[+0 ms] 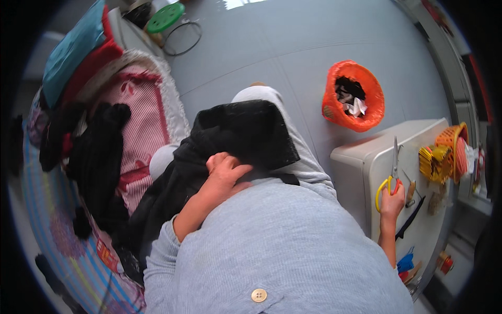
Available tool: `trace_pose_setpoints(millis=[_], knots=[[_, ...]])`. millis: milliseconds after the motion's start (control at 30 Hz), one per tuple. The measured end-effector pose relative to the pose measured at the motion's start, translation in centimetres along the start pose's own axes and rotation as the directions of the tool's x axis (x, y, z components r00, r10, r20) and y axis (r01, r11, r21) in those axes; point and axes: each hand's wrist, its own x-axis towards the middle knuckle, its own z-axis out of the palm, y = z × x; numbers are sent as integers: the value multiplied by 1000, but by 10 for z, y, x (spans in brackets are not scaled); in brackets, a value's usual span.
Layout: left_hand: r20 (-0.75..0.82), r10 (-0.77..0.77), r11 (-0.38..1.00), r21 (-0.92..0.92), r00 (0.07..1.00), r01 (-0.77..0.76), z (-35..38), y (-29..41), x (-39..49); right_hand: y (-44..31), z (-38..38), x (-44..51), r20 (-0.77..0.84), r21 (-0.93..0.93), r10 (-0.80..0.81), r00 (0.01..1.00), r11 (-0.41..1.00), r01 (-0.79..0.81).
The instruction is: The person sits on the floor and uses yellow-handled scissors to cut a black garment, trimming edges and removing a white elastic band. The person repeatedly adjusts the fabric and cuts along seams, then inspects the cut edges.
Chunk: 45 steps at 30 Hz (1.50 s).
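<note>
A black cloth garment [243, 127] lies across my lap, and one part of it trails off to the left. My left hand [225, 172] rests on this cloth near my waist, its thumb and index finger apart with nothing between them. Off to the right, my right hand [392, 200] grips a pair of scissors [395, 168] by the yellow and red handles. Their blades look nearly closed and point away from me, over a white cabinet top [386, 151]. Beside that hand are a wooden-handled awl [411, 191] and a dark, slim curved tool [411, 219].
An orange-red bag-lined bin [331, 94] holding scraps stands on the grey floor. More black clothing [100, 157] is heaped on a red-striped cloth [143, 114] at left. An orange basket [459, 137] and gold packets [434, 163] sit on the cabinet. A green stool [165, 17] stands farther off.
</note>
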Motion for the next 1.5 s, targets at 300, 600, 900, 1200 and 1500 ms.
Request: trace_pose_setpoints(millis=[300,600,900,1200,1500], knots=[[-106,181,934,329,978,-137,20,-19,-6,28,13,-10,23,-51,-58,998,997,59],[-326,163,985,-1,931,-173,-24,-4,13,-75,-21,2,106,19,-342,934,940,342],[134,238,906,326,962,-269,-12,-14,-2,-288,13,-47,-69,643,-988,-141,-152,751],[-123,-144,828,-559,982,51,-55,16,-15,-311,19,-57,288,623,-944,-158,59,780],[-612,109,993,31,784,-114,-124,85,18,-348,-24,-80,33,996,-999,15,35,88]])
